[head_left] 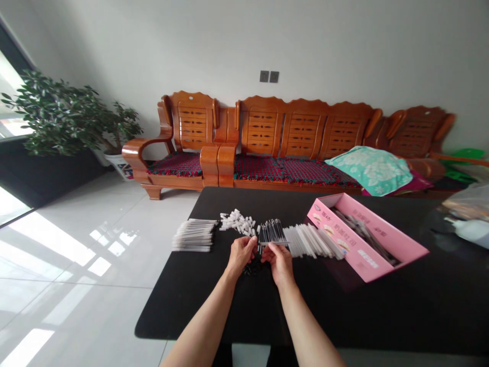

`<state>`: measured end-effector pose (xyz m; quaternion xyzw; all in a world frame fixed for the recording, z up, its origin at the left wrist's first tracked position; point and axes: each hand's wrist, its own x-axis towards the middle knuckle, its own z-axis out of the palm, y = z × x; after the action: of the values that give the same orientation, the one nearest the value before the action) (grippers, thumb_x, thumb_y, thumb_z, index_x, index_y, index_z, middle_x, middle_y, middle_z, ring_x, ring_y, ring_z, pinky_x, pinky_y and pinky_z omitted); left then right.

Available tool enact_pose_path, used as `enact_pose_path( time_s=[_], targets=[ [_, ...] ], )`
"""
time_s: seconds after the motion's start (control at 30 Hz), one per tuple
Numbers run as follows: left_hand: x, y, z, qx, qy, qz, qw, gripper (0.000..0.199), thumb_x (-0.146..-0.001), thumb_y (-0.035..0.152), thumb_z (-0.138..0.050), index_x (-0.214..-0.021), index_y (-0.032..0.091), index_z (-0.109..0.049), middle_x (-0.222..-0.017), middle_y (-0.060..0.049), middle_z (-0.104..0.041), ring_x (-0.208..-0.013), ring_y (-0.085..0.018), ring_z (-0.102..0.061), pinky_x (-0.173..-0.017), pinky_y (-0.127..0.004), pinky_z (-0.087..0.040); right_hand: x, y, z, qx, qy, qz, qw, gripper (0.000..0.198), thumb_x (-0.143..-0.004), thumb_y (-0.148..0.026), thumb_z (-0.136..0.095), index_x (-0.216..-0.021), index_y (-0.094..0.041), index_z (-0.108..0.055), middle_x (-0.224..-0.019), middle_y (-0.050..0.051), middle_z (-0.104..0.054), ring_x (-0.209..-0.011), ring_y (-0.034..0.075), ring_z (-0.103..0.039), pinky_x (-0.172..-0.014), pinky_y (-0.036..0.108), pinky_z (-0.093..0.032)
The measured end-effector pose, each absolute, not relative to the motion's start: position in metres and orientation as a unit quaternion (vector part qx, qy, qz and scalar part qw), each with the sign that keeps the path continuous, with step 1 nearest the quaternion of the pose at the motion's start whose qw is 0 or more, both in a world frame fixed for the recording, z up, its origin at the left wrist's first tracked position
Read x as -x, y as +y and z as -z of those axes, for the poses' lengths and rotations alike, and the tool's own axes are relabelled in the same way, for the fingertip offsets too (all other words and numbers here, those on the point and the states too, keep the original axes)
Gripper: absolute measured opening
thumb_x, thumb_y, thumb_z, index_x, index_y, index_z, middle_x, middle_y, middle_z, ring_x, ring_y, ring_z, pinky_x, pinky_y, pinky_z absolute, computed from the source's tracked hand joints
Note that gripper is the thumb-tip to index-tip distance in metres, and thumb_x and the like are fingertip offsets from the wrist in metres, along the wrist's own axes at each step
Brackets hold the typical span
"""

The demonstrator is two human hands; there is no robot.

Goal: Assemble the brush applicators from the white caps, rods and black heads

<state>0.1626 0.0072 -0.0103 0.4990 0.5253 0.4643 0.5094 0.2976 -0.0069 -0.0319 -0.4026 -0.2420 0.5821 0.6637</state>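
Note:
My right hand (279,261) is closed in a pinch on a thin whitish tube (281,243) that lies crosswise over the row of dark rods. Just to its left, my left hand (241,255) has thumb and fingers pinched together; what they hold, if anything, is too small to tell. Beyond the hands lie thin black rods (272,230) in a row. White tubes (311,239) are laid side by side to their right. Small white cylindrical pieces (237,222) form a loose pile at the left. Between my wrists sit small black pieces (251,268), partly hidden.
A stack of slim white sticks (193,235) lies on the black table (183,300) at the left. On the right stands an open pink box (367,242) with dark-looking sticks inside. A plastic bag (468,201) is at the far right. Behind is a wooden sofa (301,127).

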Motion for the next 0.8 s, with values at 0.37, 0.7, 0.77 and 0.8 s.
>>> enact_pose_path(
  time_s=[0.37,0.7,0.77,0.8],
  targets=[
    [-0.1642,0.0083,0.0104,-0.475,0.495,-0.492,0.535,0.037,-0.071,0.049,-0.071,-0.080,0.013,-0.066,-0.061,-0.001,-0.062,-0.048,-0.011,-0.056,-0.042,-0.020,-0.045,-0.2976,-0.0085,0.0291,0.397,-0.247,-0.581,0.666,0.025,-0.065,-0.032,-0.083,-0.074,-0.015,-0.066,-0.058,0.001,-0.068,-0.045,0.015,-0.062,-0.039,0.025,-0.052],
    [-0.1647,0.0055,0.0070,-0.480,0.475,-0.498,0.544,0.032,-0.068,0.041,-0.074,-0.082,0.013,-0.065,-0.056,0.002,-0.060,-0.046,-0.009,-0.054,-0.043,-0.018,-0.045,-0.2980,-0.0087,0.0302,0.394,-0.251,-0.581,0.667,0.025,-0.066,-0.032,-0.083,-0.074,-0.015,-0.066,-0.060,0.002,-0.070,-0.047,0.015,-0.063,-0.040,0.024,-0.053],
    [-0.1646,0.0053,0.0066,-0.472,0.480,-0.502,0.544,0.036,-0.071,0.045,-0.072,-0.085,0.013,-0.065,-0.060,0.000,-0.061,-0.049,-0.011,-0.057,-0.044,-0.020,-0.048,-0.2980,-0.0083,0.0300,0.395,-0.251,-0.581,0.666,0.026,-0.065,-0.033,-0.083,-0.074,-0.015,-0.066,-0.059,0.001,-0.069,-0.046,0.015,-0.063,-0.039,0.024,-0.052],
    [-0.1644,0.0050,0.0070,-0.474,0.492,-0.493,0.539,0.037,-0.074,0.048,-0.069,-0.082,0.012,-0.065,-0.061,-0.001,-0.062,-0.048,-0.011,-0.057,-0.042,-0.019,-0.046,-0.2980,-0.0081,0.0299,0.397,-0.251,-0.581,0.665,0.026,-0.065,-0.033,-0.083,-0.073,-0.015,-0.066,-0.059,0.001,-0.069,-0.046,0.015,-0.063,-0.039,0.024,-0.052]
  ],
)
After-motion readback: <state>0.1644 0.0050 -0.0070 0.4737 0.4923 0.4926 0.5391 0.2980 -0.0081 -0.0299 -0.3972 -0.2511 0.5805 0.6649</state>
